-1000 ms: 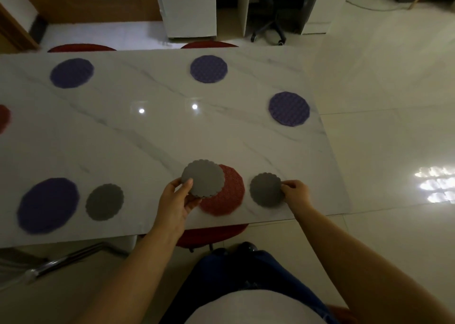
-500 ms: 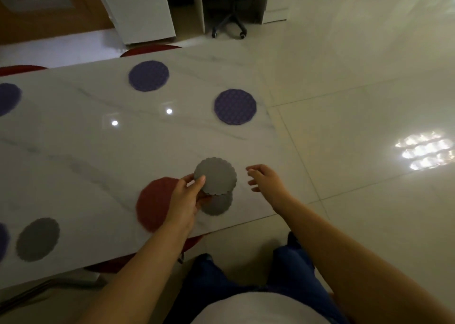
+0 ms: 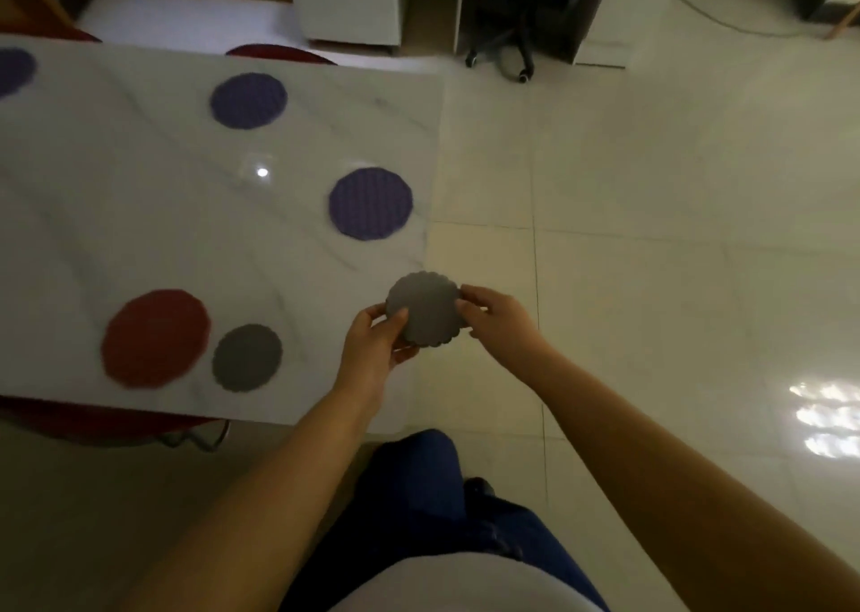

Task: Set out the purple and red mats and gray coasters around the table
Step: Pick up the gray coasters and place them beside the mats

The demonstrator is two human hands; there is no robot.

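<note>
Head view: both hands (image 3: 379, 344) (image 3: 495, 320) hold gray coasters (image 3: 424, 308) above table corner (image 3: 409, 379).

One head-worn camera looks steeply down over the right end of the table (image 3: 139, 220).

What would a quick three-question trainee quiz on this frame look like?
1. True or false: the held gray coaster is gripped by the left hand alone.
2. What lies right beside the red mat on the table? A) a purple mat B) a second gray coaster C) a cup
3. Short answer: what colour is the mat nearest the held gray coaster?

Key
1. False: the right hand pinches its other edge.
2. B
3. Purple: the purple mat near the table's right edge.
</note>
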